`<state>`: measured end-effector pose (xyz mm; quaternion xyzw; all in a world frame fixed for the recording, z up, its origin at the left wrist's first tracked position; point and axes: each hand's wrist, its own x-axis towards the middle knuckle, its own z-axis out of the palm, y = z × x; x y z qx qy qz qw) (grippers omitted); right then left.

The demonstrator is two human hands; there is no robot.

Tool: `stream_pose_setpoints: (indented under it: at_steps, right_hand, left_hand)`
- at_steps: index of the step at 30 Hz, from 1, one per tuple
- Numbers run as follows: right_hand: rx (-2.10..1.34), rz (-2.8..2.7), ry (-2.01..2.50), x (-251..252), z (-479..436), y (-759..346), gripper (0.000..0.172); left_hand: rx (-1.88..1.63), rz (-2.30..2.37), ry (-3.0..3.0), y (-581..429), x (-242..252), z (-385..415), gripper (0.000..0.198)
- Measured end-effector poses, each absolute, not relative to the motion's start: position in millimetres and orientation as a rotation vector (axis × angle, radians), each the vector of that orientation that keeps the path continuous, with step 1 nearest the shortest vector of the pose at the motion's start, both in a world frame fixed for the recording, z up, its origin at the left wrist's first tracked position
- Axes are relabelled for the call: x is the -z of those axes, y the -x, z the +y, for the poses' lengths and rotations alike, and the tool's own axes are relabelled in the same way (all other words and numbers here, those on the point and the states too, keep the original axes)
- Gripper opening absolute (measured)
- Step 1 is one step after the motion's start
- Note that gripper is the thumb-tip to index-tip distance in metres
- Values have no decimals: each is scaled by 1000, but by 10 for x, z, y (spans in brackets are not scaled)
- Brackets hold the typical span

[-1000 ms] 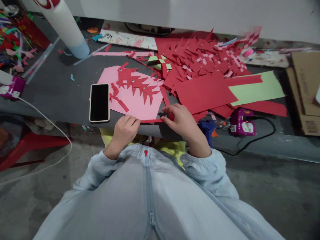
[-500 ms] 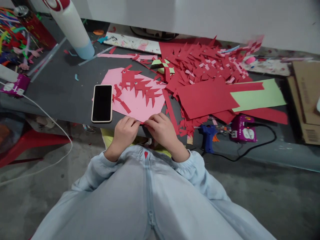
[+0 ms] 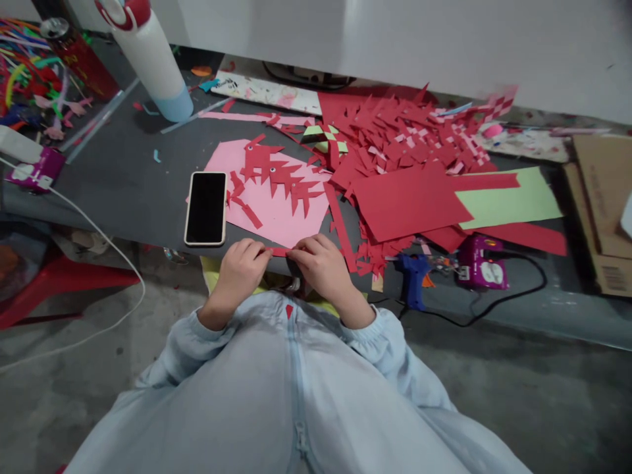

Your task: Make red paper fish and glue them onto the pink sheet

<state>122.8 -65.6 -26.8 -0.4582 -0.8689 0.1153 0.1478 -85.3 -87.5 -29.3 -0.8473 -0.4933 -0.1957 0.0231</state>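
Note:
Between my two hands a narrow red paper strip [image 3: 279, 251] shows at the table's front edge. My left hand [image 3: 243, 268] pinches its left end with closed fingers. The fingers of my right hand [image 3: 322, 263] are closed on the other end and hide part of it. Just beyond lies a pink paper sheet [image 3: 281, 220], bearing folded red paper fish [image 3: 257, 159] with small eyes and some short red strips [image 3: 251, 214]. A phone [image 3: 206, 209] with a dark screen rests at the sheet's left edge.
A heap of red paper pieces [image 3: 395, 125] spreads at the back right, with a red sheet [image 3: 409, 201] and a green sheet [image 3: 523, 197] in front. A blue glue gun [image 3: 415, 276] sits at the front edge. At the back left stand a white bottle [image 3: 153, 66] and a can [image 3: 83, 62].
More of the red strip now shows between my hands, and my fingers have shifted slightly apart. The whole view has moved a little; the things on the table lie as before.

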Motion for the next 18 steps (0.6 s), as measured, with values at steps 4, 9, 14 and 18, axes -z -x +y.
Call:
stream_pose_setpoints:
  at_steps: [4, 9, 14, 18]
  right_hand:
    - [-266, -2474, 1295, 309, -663, -1270, 28]
    - [-309, -2419, 1290, 323, -672, -1284, 29]
    - [-401, -2378, 1306, 329, -671, -1282, 27]
    - [-424, -2300, 1294, 374, -671, -1297, 22]
  left_hand:
    - [617, -1492, 2660, 885, 278, -870, 20]
    - [566, -1499, 2705, 878, 256, -849, 21]
    - [597, -1469, 2714, 831, 253, -814, 20]
    - [580, -1457, 2725, 821, 249, -787, 21]
